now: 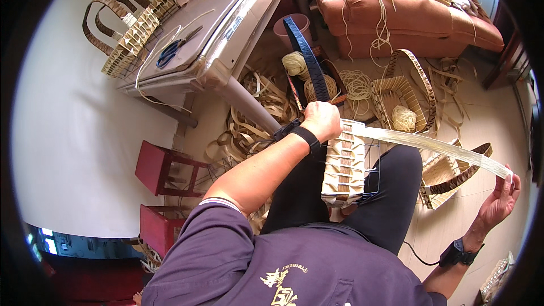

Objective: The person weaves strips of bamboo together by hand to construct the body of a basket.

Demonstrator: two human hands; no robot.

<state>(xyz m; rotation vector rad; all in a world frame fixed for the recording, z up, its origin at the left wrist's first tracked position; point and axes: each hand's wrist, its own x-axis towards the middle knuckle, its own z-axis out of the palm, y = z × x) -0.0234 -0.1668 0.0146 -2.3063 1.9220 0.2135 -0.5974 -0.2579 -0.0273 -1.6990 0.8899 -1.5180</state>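
Note:
A partly woven basket (343, 164) stands between my knees, its side wrapped in pale and brown strips over a dark wire frame. My left hand (322, 121) is closed on its upper corner, at the foot of a tall dark blue handle (306, 56). From the basket's top edge a long pale, shiny strip (436, 145) runs out to the right, stretched nearly straight. My right hand (498, 201) pinches the far end of this strip between thumb and fingers. The left fingertips are hidden behind the basket and handle.
Beyond lie balls of cord (295, 64), a handled basket (396, 93), another basket (445, 173) and loose strips (249, 119). Scissors (175, 48) and finished baskets (133, 42) sit on the left table (221, 0). Red stools (153, 167) stand at left; a padded seat (362, 11) holds strips.

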